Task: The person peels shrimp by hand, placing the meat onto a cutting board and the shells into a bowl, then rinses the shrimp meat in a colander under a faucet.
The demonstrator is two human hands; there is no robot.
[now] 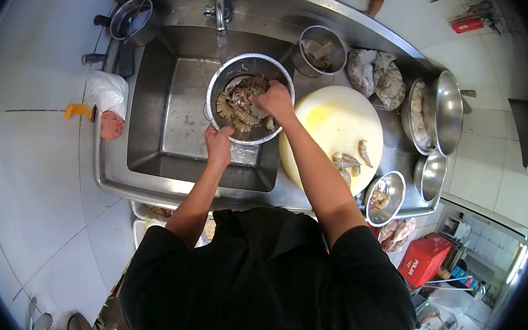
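Observation:
A round metal bowl (216, 77) with several raw, shell-on shrimp (240, 110) is held over the right part of the sink. My left hand (218, 141) grips its near rim, thumb on the edge and fingers beneath. Inside the bowl, my right hand (274, 100) has its fingers curled down among the shrimp; the fingertips are partly hidden. From the tap (219, 14), water runs down just behind the bowl's far left rim. To the right lies a round white cutting board (324, 108) with several shrimp (346, 163) near its right edge.
The deep steel sink (185, 97) extends left. A small bowl with scraps (385, 199) sits right of the board. Behind stand a metal pot (322, 52) and plastic bags (376, 74); farther right are stacked metal bowls (446, 114). A saucepan (136, 21) occupies the back left corner.

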